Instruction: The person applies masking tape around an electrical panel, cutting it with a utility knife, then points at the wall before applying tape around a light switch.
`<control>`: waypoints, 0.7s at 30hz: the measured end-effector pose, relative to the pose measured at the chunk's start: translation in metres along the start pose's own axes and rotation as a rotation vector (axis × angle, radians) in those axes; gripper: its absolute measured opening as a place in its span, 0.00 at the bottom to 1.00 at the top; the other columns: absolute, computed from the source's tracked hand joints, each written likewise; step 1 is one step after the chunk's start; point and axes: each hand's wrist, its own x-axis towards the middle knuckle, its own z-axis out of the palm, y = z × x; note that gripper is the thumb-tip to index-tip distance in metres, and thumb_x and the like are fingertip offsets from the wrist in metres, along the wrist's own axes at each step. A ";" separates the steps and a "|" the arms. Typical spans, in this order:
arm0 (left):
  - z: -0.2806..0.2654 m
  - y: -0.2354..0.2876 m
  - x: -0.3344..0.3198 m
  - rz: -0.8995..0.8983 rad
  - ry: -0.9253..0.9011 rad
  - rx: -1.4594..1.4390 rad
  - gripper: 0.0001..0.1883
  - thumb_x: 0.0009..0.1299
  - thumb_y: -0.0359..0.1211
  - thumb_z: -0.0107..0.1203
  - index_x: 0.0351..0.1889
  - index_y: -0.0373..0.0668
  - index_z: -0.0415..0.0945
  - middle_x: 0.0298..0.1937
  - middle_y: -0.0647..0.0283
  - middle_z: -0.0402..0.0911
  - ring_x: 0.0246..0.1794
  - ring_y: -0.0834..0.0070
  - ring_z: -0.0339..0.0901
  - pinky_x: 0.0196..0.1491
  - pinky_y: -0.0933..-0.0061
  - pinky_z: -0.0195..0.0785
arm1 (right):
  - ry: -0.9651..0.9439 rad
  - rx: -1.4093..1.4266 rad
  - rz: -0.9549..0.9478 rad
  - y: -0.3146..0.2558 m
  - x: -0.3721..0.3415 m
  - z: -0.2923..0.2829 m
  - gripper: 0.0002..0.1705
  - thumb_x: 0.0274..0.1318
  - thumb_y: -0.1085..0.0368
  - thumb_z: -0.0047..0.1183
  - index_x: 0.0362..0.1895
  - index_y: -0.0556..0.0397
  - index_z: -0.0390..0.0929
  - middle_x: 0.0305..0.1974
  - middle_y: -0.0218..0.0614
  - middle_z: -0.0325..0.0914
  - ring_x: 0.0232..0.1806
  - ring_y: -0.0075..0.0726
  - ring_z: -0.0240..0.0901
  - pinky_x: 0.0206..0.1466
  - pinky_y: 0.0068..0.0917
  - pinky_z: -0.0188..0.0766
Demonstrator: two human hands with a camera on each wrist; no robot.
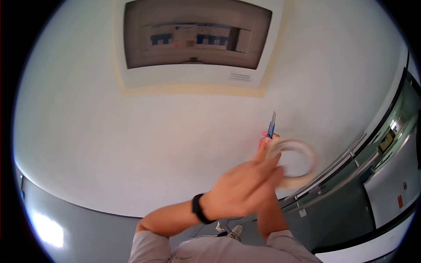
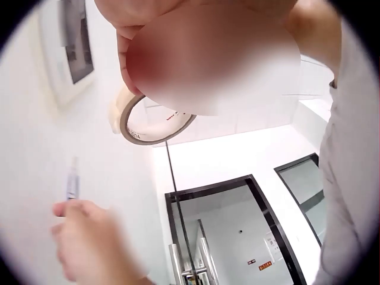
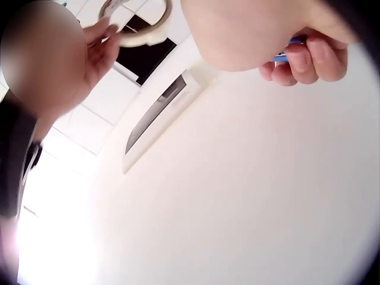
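Note:
My left hand (image 1: 240, 187), black band at the wrist, pinches a roll of masking tape (image 1: 312, 162) by its rim. The cream ring hangs out to the right of the fingers and is blurred in the head view. Partly hidden behind it, my right hand (image 1: 263, 143) grips a blue utility knife (image 1: 271, 128), its blade out and pointing up. In the right wrist view curled fingers (image 3: 303, 61) wrap the knife's blue handle (image 3: 281, 57). Both hands are in front of the white wall (image 1: 175, 144), below the breaker box (image 1: 175, 79).
Strips of masking tape (image 1: 193, 91) line the wall around the box's edge. A dark translucent cover (image 1: 197, 55) fronts the breakers. To the right run a metal railing (image 1: 342, 168) and a glass door (image 2: 228, 228). A cable (image 1: 228, 225) lies on the floor by a shoe (image 1: 237, 231).

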 end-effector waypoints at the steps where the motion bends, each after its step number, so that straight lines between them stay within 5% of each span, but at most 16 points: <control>1: -0.010 0.003 -0.027 -0.065 -0.023 0.042 0.25 0.58 0.19 0.70 0.56 0.33 0.83 0.55 0.49 0.84 0.40 0.58 0.86 0.41 0.62 0.83 | -0.032 -0.242 -0.071 -0.009 -0.003 -0.009 0.17 0.84 0.54 0.44 0.52 0.55 0.77 0.29 0.28 0.70 0.31 0.25 0.64 0.36 0.30 0.64; 4: -0.052 0.020 -0.107 -0.268 -0.089 0.225 0.19 0.62 0.21 0.72 0.52 0.37 0.83 0.49 0.52 0.85 0.40 0.59 0.86 0.40 0.62 0.82 | -0.048 -0.592 -0.291 -0.011 -0.001 -0.036 0.16 0.83 0.61 0.45 0.41 0.58 0.77 0.22 0.32 0.71 0.21 0.25 0.64 0.27 0.28 0.61; 6: -0.076 0.042 -0.162 -0.462 -0.151 0.311 0.18 0.65 0.19 0.67 0.53 0.36 0.81 0.49 0.53 0.84 0.37 0.64 0.84 0.39 0.65 0.80 | -0.057 -0.573 -0.319 -0.011 -0.001 -0.049 0.19 0.84 0.59 0.45 0.37 0.57 0.74 0.21 0.21 0.62 0.23 0.16 0.54 0.27 0.24 0.53; 7: -0.089 0.054 -0.185 -0.597 -0.199 0.348 0.17 0.64 0.21 0.69 0.52 0.38 0.83 0.48 0.56 0.85 0.33 0.67 0.83 0.36 0.70 0.80 | -0.048 -0.645 -0.331 -0.011 0.001 -0.054 0.13 0.82 0.65 0.46 0.41 0.59 0.76 0.21 0.33 0.70 0.20 0.28 0.64 0.27 0.29 0.63; 10: -0.118 0.092 -0.246 -0.912 -0.273 0.376 0.17 0.69 0.21 0.67 0.55 0.38 0.80 0.48 0.55 0.83 0.27 0.69 0.79 0.30 0.71 0.74 | -0.163 -0.677 -0.332 -0.030 0.007 -0.049 0.10 0.82 0.67 0.44 0.46 0.59 0.76 0.22 0.33 0.69 0.21 0.29 0.64 0.29 0.29 0.65; 12: -0.130 0.117 -0.260 -1.063 -0.257 0.414 0.16 0.68 0.18 0.64 0.53 0.37 0.79 0.50 0.54 0.82 0.34 0.66 0.81 0.31 0.71 0.73 | -0.162 -0.671 -0.410 -0.036 0.013 -0.030 0.14 0.85 0.63 0.40 0.48 0.59 0.74 0.25 0.25 0.65 0.25 0.20 0.59 0.30 0.24 0.59; 14: -0.133 0.124 -0.261 -1.070 -0.222 0.453 0.15 0.69 0.18 0.63 0.53 0.37 0.79 0.51 0.53 0.82 0.35 0.66 0.81 0.31 0.71 0.73 | -0.252 -0.385 -0.412 -0.049 0.024 -0.007 0.08 0.81 0.68 0.46 0.51 0.59 0.75 0.25 0.29 0.68 0.24 0.26 0.62 0.31 0.27 0.64; 18: -0.133 0.129 -0.253 -1.055 -0.149 0.540 0.15 0.72 0.22 0.65 0.55 0.36 0.78 0.51 0.52 0.83 0.32 0.65 0.81 0.29 0.70 0.74 | -0.156 -0.399 -0.380 -0.085 0.060 0.033 0.19 0.65 0.59 0.73 0.37 0.58 0.76 0.22 0.23 0.65 0.22 0.21 0.58 0.28 0.24 0.60; 21: -0.129 0.132 -0.245 -1.026 -0.107 0.522 0.14 0.73 0.22 0.64 0.55 0.36 0.78 0.52 0.51 0.82 0.34 0.64 0.82 0.28 0.71 0.74 | -0.165 -0.631 -0.392 -0.110 0.085 0.054 0.26 0.54 0.54 0.81 0.29 0.55 0.75 0.19 0.24 0.67 0.20 0.19 0.60 0.26 0.23 0.62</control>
